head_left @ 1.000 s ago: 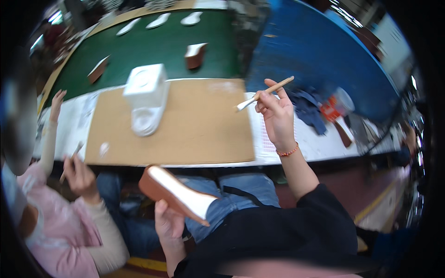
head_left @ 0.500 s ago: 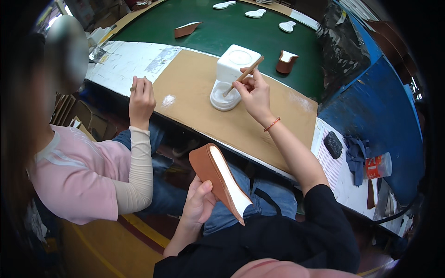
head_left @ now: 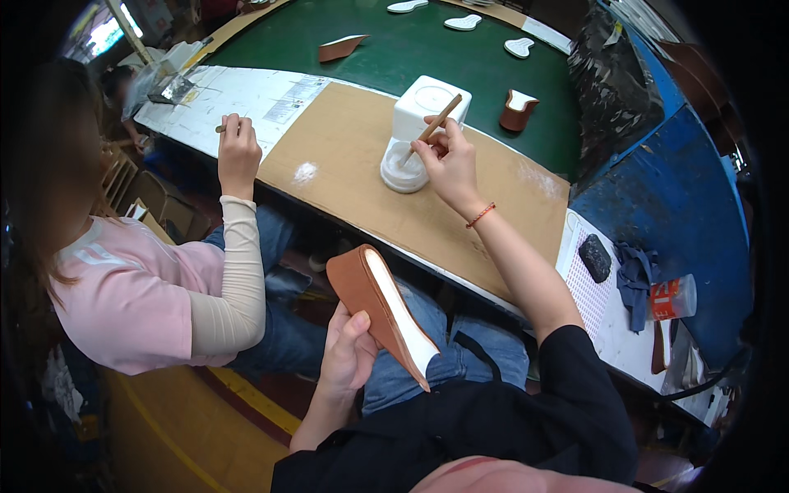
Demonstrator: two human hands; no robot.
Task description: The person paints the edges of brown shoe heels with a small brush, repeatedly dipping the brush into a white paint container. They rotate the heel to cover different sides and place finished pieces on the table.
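My left hand (head_left: pixel 347 352) is closed around a brown wedge shoe sole (head_left: pixel 367 302), held tilted above my lap with its white top facing right. The thumb presses on the brown side wall. Over the table, my right hand (head_left: pixel 449 164) pinches a thin wooden stick-like handle (head_left: pixel 437 122). Its lower end dips into the round white dish (head_left: pixel 403 182) at the foot of a white plastic bottle (head_left: pixel 430 97). White matter lies in that dish; the tip of the stick is hard to make out there.
Brown cardboard (head_left: pixel 329 135) covers the table, with a white smear (head_left: pixel 305 172) on it. Several soles, including a brown wedge (head_left: pixel 342 48), lie on the green surface (head_left: pixel 271 45) beyond. A co-worker's hand (head_left: pixel 239 156) is at left. A black lump (head_left: pixel 594 257) and clear cup (head_left: pixel 672 297) sit right.
The view has shifted slightly. The co-worker's hand has moved left and farther away. The wedge sole in my left hand has moved slightly left; the stick stays in the dish.
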